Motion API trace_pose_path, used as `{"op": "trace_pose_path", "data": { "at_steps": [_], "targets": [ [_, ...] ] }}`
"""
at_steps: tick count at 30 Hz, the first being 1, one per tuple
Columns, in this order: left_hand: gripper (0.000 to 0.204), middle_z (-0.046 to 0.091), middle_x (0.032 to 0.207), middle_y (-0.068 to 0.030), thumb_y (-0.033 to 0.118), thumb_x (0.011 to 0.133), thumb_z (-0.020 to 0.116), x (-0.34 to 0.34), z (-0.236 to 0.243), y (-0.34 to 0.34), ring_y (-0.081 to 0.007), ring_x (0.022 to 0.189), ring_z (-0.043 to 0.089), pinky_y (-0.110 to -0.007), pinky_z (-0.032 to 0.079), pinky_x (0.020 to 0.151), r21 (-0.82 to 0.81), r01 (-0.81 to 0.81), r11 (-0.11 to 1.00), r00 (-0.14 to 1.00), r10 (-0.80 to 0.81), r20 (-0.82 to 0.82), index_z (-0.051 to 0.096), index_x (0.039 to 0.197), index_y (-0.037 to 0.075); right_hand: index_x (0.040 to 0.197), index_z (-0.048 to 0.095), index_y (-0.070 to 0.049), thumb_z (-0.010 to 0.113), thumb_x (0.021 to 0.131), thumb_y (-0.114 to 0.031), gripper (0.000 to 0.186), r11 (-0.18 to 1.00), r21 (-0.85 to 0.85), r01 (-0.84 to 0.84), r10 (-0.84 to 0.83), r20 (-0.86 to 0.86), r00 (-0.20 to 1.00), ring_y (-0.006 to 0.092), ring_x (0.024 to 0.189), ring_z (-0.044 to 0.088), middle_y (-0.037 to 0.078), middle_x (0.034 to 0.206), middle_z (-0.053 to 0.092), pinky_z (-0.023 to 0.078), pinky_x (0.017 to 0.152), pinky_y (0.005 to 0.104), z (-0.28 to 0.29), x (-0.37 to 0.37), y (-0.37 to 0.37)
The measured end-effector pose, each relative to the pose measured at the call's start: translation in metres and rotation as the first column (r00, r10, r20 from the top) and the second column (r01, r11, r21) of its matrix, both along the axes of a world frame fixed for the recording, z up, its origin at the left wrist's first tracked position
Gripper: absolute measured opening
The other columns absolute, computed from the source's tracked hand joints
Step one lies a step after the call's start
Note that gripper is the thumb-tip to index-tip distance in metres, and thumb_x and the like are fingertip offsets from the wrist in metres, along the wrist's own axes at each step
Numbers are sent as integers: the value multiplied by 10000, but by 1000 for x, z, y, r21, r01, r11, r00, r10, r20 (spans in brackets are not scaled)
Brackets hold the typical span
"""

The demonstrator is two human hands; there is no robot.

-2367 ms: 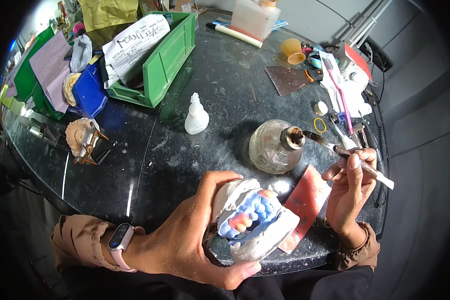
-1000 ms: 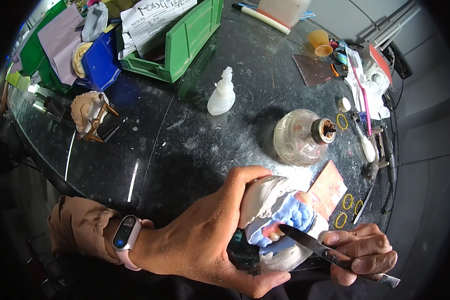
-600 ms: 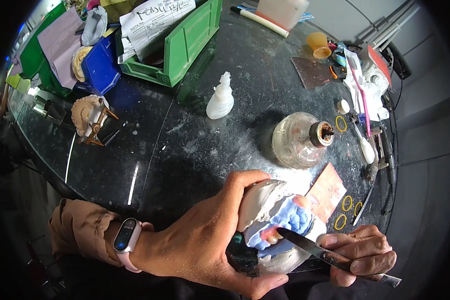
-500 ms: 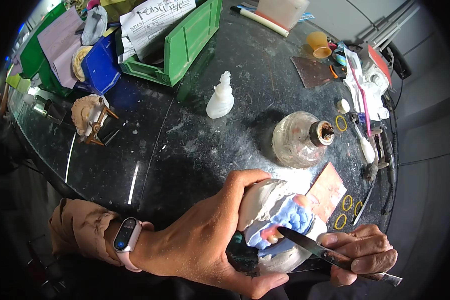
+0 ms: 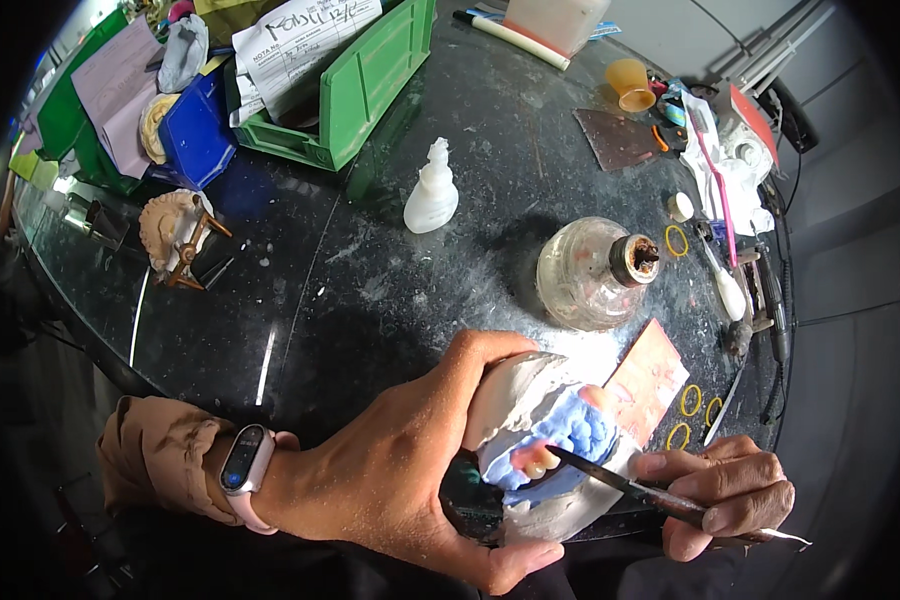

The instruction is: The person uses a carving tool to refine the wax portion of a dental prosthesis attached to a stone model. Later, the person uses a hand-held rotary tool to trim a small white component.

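My left hand [image 5: 400,455] wraps round a dental plaster model [image 5: 515,400], white at its base with a blue tooth arch [image 5: 575,430]. Pink wax and a few cream artificial teeth [image 5: 538,462] sit on the blue part. Between the thumb and fingers of my right hand [image 5: 725,490] is a slim metal wax knife [image 5: 630,487], its dark blade tip touching or very near the pink wax beside the teeth. Beyond the model, a pink wax sheet [image 5: 648,385] lies on the bench. My left palm and the model's underside are hidden.
A round glass spirit burner [image 5: 590,280] stands just beyond the model. Farther off is a white squeeze bottle [image 5: 432,190]. Green bins [image 5: 375,90] and a blue bin [image 5: 200,135] fill the far left, near another plaster model [image 5: 175,235]. Tools and yellow rubber bands [image 5: 677,240] lie right.
The model has tilted slightly and shifted a little left in my left hand. The knife has rolled in my right hand, its blade tip still at the pink wax.
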State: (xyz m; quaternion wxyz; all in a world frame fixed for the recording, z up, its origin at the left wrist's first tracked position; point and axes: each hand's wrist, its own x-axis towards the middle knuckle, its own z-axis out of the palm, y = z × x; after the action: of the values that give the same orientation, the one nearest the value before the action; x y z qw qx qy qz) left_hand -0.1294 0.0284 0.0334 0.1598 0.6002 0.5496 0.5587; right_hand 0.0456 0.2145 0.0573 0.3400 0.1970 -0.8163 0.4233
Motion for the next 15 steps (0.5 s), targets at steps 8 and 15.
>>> {"op": "trace_pose_path", "data": {
  "at_steps": [8, 15],
  "targets": [
    [1014, 517, 1082, -228, 361, 561, 830, -2, 9, -3, -279, 990, 576, -356, 463, 878, -317, 144, 938, 969, -68, 239, 235, 1255, -78, 999, 506, -18, 775, 725, -121, 398, 996, 64, -61, 56, 83, 995, 331, 750, 681, 185, 825, 611, 530, 418, 218, 7, 3, 5],
    [937, 477, 1132, -173, 366, 551, 810, 0, 3, -1, -277, 1052, 516, -357, 427, 906, -146, 33, 989, 998, -25, 57, 309, 1255, 3, 997, 513, -26, 776, 687, -47, 407, 995, 73, -64, 52, 151, 987, 319, 741, 686, 189, 863, 618, 502, 408, 190, 13, 8, 5]
  ]
}}
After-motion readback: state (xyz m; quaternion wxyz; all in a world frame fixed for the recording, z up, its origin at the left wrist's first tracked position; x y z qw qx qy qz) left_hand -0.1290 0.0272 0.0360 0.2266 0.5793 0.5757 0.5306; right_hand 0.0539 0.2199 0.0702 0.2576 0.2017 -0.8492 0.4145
